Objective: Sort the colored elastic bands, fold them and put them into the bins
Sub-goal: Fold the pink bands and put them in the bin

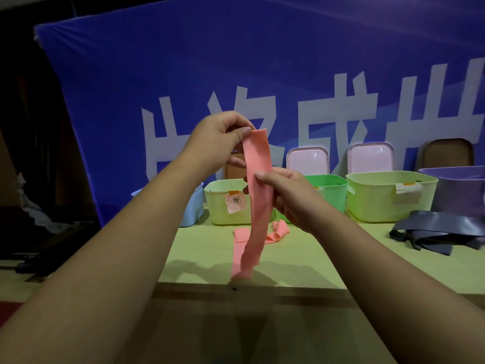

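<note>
The left hand (217, 143) is pinching the top end of a pink elastic band (258, 195) between thumb and curled fingers, raised above the labelled pale green bin (223, 208). The right hand (286, 195), lower and just right of that bin, is gripping the same band at its middle, thumb across the front and fingers curled behind. The band is hanging down in front of the bin, its lower end low over the yellow-green table (315, 261); whether it is touching is unclear. More pink bands (279, 229) are lying crumpled just right of the bin's front. A light blue bin (195, 206) is standing to its left, and a bright green bin (332, 190), a yellow-green bin (380, 200) and a purple bin (459, 190) are lining up to its right. Dark grey bands (435, 229) are lying far to its right. Behind the bin, pale lids (307, 160) are leaning against a blue banner (236, 61) with white characters; the room to its left is lying in darkness.
</note>
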Demonstrator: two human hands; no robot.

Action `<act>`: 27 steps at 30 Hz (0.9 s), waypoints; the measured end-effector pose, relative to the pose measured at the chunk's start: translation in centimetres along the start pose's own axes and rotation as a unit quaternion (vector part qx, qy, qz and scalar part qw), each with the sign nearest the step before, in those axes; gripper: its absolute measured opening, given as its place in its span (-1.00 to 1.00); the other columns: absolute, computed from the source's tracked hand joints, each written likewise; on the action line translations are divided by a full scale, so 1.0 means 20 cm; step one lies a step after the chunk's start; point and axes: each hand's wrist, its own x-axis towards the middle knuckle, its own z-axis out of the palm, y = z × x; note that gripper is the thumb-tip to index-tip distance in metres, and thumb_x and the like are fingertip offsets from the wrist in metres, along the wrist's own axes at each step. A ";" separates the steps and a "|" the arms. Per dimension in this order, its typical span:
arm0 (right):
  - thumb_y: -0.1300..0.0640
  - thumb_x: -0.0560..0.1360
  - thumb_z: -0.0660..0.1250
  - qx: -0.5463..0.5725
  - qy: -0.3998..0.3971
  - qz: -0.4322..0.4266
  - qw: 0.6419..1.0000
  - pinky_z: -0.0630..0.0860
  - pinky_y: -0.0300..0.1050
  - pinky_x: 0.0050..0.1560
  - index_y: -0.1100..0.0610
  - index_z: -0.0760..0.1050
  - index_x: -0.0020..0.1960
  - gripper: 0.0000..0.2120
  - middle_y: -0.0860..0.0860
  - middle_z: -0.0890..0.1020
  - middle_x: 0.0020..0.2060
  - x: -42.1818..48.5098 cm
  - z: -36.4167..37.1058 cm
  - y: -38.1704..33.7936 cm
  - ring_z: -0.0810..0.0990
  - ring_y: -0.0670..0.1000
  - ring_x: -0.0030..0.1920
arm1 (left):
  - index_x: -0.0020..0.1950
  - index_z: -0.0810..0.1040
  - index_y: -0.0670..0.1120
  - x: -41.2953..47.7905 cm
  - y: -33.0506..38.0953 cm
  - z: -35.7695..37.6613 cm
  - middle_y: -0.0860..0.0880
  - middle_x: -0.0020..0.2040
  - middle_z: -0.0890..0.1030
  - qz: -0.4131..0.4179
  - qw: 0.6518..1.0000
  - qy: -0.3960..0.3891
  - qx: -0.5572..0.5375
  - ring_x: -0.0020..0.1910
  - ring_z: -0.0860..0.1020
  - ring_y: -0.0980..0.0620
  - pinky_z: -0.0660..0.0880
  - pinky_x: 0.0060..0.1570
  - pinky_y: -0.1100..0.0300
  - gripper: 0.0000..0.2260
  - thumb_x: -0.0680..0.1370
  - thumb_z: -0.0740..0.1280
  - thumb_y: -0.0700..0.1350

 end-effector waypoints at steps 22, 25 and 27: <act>-0.03 0.78 0.21 0.028 -0.020 0.110 0.993 0.65 0.32 0.27 0.21 0.58 0.29 -0.66 0.25 0.76 0.07 0.00 0.10 0.18 0.76 0.30 0.08 | 0.16 0.66 -0.03 0.04 -0.28 0.08 0.02 0.00 0.66 0.076 0.991 0.026 0.109 -0.12 0.71 0.03 0.71 -0.29 0.11 -0.88 0.74 0.32 -0.14; 0.01 0.77 0.24 0.044 -0.020 0.120 0.992 0.70 0.22 0.19 0.20 0.58 0.28 -0.71 0.26 0.76 0.07 -0.01 0.09 0.18 0.77 0.30 0.09 | 0.16 0.65 -0.04 0.06 -0.30 0.09 0.00 -0.01 0.66 0.079 0.990 0.031 0.112 -0.18 0.71 0.06 0.70 -0.32 0.14 -0.89 0.74 0.32 -0.14; 0.05 0.76 0.26 0.069 -0.031 0.133 0.988 0.72 0.21 0.14 0.23 0.56 0.32 -0.71 0.28 0.75 0.08 -0.03 0.08 0.17 0.77 0.28 0.07 | 0.17 0.65 -0.04 0.06 -0.34 0.11 0.02 -0.02 0.66 0.068 0.992 0.032 0.101 -0.18 0.71 0.10 0.69 -0.33 0.15 -0.88 0.74 0.31 -0.15</act>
